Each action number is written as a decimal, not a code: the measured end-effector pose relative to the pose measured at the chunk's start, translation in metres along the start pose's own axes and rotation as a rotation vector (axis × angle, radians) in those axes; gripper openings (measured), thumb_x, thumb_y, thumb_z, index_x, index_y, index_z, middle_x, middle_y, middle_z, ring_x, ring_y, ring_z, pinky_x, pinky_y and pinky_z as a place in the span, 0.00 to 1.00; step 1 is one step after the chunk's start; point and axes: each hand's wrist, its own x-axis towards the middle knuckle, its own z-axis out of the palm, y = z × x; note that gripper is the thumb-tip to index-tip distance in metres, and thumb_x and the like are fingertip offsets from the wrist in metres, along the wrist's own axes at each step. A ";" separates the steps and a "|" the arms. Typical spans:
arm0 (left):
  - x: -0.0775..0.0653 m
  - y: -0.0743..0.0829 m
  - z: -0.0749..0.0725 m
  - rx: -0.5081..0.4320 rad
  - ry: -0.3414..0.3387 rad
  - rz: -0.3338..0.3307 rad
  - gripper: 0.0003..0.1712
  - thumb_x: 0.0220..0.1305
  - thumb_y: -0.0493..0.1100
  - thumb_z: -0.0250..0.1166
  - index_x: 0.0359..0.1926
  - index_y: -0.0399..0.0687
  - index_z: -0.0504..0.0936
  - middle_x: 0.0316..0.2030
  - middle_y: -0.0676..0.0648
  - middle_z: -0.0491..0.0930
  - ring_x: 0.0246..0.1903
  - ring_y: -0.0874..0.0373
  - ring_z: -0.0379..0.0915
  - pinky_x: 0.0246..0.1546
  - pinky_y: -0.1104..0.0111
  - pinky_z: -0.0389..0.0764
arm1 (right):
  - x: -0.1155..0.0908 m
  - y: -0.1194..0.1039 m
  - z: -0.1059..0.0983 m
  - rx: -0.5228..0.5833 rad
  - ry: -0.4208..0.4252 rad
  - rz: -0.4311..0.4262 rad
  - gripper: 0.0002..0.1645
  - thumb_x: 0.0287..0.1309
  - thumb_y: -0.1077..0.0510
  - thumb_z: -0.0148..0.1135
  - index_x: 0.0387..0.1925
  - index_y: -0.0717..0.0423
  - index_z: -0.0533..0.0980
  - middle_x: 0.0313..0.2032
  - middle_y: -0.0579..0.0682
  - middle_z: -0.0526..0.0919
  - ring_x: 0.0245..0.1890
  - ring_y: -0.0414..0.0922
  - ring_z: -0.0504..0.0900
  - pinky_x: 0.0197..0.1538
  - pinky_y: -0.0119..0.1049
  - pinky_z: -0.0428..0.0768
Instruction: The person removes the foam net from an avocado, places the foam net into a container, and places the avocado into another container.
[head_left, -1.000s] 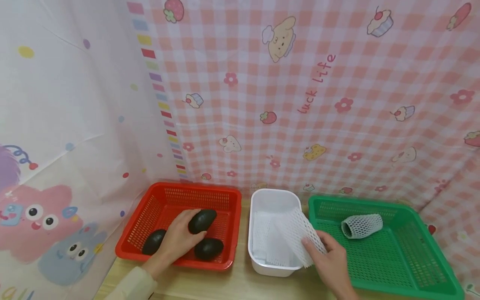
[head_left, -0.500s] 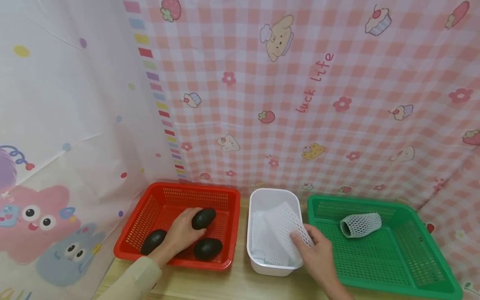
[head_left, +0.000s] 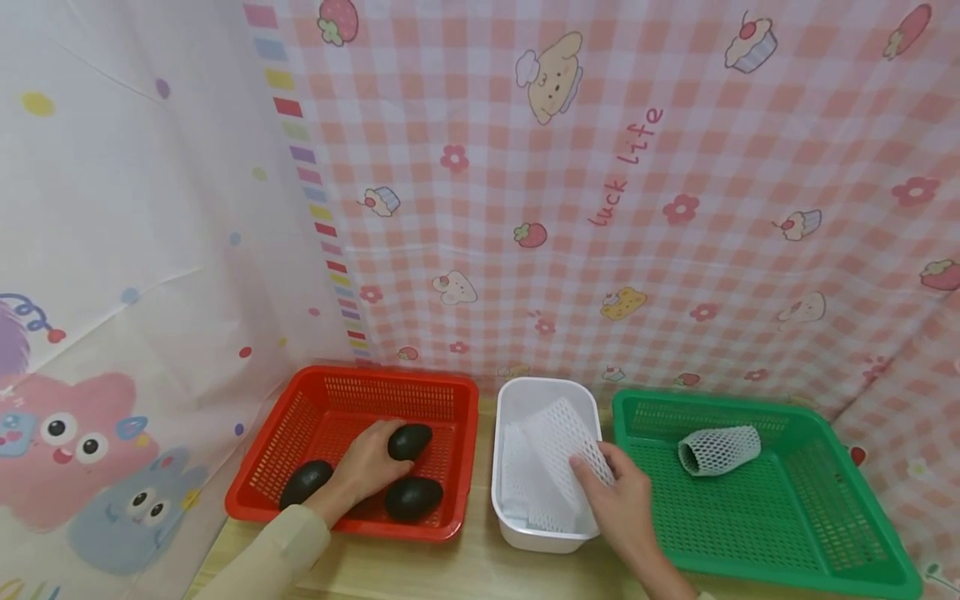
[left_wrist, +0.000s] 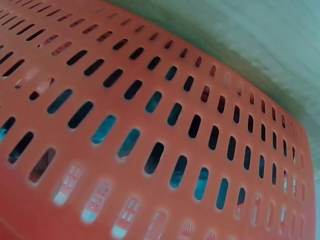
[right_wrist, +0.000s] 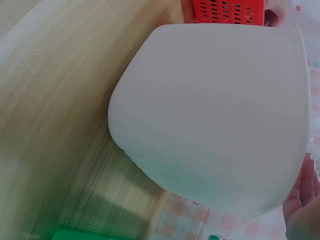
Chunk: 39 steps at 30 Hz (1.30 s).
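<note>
In the head view, my left hand (head_left: 369, 465) grips a dark green avocado (head_left: 412, 442) inside the red basket (head_left: 390, 375). Two more avocados lie there, one (head_left: 414, 498) just in front and another (head_left: 306, 483) left of my wrist. My right hand (head_left: 621, 500) pinches a white foam net sleeve (head_left: 558, 442) over the white tub (head_left: 551, 542). More white netting lies in the tub. Perforated basket wall (left_wrist: 150, 120) fills the left wrist view, hiding that hand. In the right wrist view the tub's outer wall (right_wrist: 210, 110) covers most, with fingers (right_wrist: 306, 185) at the right edge.
A green basket (head_left: 795, 525) stands right of the tub, holding another net sleeve (head_left: 720, 450) with a dark interior. All three containers sit on a wooden table (head_left: 420, 567). A pink checked cloth (head_left: 480, 208) hangs close behind them.
My right hand has moved left with the foam net sleeve, from the tub's right rim to over the tub. My left hand still grips the avocado and has hardly moved.
</note>
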 end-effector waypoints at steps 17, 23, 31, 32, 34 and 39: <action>0.004 -0.001 0.005 0.001 -0.022 -0.020 0.41 0.52 0.42 0.82 0.66 0.36 0.78 0.60 0.36 0.80 0.59 0.39 0.77 0.64 0.43 0.74 | 0.007 -0.009 0.018 -0.014 0.003 0.104 0.18 0.62 0.53 0.75 0.46 0.60 0.83 0.44 0.57 0.89 0.35 0.46 0.87 0.34 0.30 0.80; 0.005 -0.003 0.006 -0.002 -0.026 -0.024 0.42 0.52 0.43 0.82 0.67 0.35 0.77 0.61 0.35 0.80 0.61 0.38 0.76 0.64 0.43 0.74 | 0.004 -0.010 0.019 0.052 -0.089 0.144 0.13 0.65 0.53 0.73 0.41 0.59 0.83 0.35 0.52 0.90 0.32 0.47 0.90 0.33 0.30 0.82; 0.005 -0.005 0.006 0.011 -0.031 -0.016 0.42 0.51 0.42 0.82 0.66 0.34 0.77 0.58 0.35 0.81 0.57 0.38 0.78 0.60 0.43 0.77 | 0.010 -0.006 0.004 0.009 -0.104 0.045 0.09 0.64 0.57 0.73 0.40 0.57 0.83 0.29 0.50 0.89 0.29 0.40 0.87 0.32 0.31 0.78; 0.006 -0.005 0.006 0.010 -0.036 -0.021 0.42 0.51 0.42 0.82 0.66 0.34 0.77 0.58 0.35 0.81 0.57 0.39 0.79 0.60 0.44 0.77 | 0.012 -0.006 0.001 -0.007 -0.105 0.028 0.08 0.64 0.57 0.73 0.40 0.57 0.83 0.30 0.49 0.89 0.29 0.39 0.86 0.32 0.31 0.78; 0.006 -0.005 0.006 0.012 -0.038 -0.024 0.42 0.51 0.42 0.81 0.66 0.34 0.77 0.58 0.35 0.81 0.56 0.39 0.79 0.60 0.44 0.78 | 0.016 -0.004 -0.006 -0.050 -0.108 -0.001 0.09 0.65 0.56 0.73 0.41 0.56 0.84 0.31 0.49 0.89 0.30 0.38 0.85 0.34 0.31 0.79; 0.007 -0.005 0.006 0.013 -0.048 -0.039 0.42 0.51 0.42 0.81 0.66 0.34 0.77 0.57 0.35 0.81 0.55 0.40 0.79 0.60 0.44 0.78 | 0.028 0.002 -0.024 -0.152 -0.118 -0.075 0.12 0.66 0.54 0.72 0.45 0.58 0.84 0.35 0.50 0.88 0.34 0.43 0.86 0.36 0.33 0.82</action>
